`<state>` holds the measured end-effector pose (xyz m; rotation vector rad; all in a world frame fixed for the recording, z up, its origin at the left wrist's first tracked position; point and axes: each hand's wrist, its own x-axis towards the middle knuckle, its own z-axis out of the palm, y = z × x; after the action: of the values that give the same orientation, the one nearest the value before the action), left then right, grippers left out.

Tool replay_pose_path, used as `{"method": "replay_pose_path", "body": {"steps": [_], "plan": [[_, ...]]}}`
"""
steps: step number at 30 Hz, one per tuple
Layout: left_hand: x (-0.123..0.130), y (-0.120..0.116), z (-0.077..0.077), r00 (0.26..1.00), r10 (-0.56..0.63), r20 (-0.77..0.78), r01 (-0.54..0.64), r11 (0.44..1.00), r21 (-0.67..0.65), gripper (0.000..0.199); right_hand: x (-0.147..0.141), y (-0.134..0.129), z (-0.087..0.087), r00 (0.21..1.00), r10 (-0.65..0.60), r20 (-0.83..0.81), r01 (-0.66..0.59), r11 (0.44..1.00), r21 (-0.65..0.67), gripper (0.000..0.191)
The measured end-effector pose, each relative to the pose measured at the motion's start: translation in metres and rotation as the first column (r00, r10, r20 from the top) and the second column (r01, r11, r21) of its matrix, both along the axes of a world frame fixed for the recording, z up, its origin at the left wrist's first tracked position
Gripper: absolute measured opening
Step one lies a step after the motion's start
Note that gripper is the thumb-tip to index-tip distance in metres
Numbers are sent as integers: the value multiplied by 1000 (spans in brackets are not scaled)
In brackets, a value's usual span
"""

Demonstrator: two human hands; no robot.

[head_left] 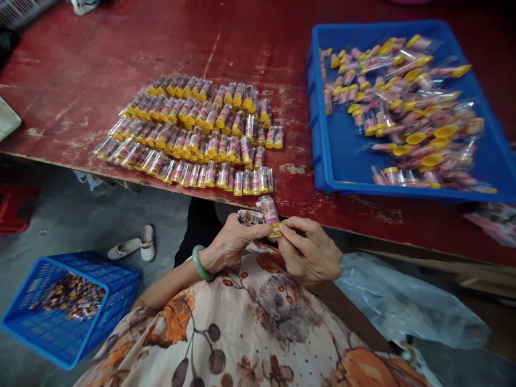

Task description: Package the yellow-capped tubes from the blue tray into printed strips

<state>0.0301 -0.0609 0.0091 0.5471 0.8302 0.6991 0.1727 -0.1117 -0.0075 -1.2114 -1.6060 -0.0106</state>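
Observation:
My left hand (245, 235), with a green bangle at the wrist, is closed around a small stack of printed labels (250, 217). Its thumb also presses on a small tube (269, 214) with a pink, white and yellow printed wrap. The fingers of my right hand (309, 248) pinch the lower end of that tube. Both hands are in front of my body, just off the table's near edge. Beyond them, rows of small clear tubes with yellow ends (193, 134) lie packed side by side on the red table (161, 48).
At the right stands a blue tray (322, 156) holding loose tubes with yellow caps. A blue crate (116, 285) with more small pieces is on the floor at the left, near white clogs (147, 244). Clear plastic sheeting (407, 301) hangs below the table at the right.

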Motion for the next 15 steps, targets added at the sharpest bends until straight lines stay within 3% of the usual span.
{"method": "replay_pose_path", "body": {"steps": [4,8,12,15], "plan": [[1,-1,-1,1000,10,3,-10,1000,-4,33,2,-1,-2,999,48,3,-48,999,3,37],[-14,6,-1,997,14,-81,-13,1000,14,38,4,-1,0,994,107,7,-105,988,-112,38],[-66,27,3,936,145,-320,-95,981,166,44,9,5,0,996,86,-3,-86,990,-112,30],[-122,52,12,776,311,-549,-139,933,333,42,12,9,-2,989,142,-47,-146,984,-98,22]]}}
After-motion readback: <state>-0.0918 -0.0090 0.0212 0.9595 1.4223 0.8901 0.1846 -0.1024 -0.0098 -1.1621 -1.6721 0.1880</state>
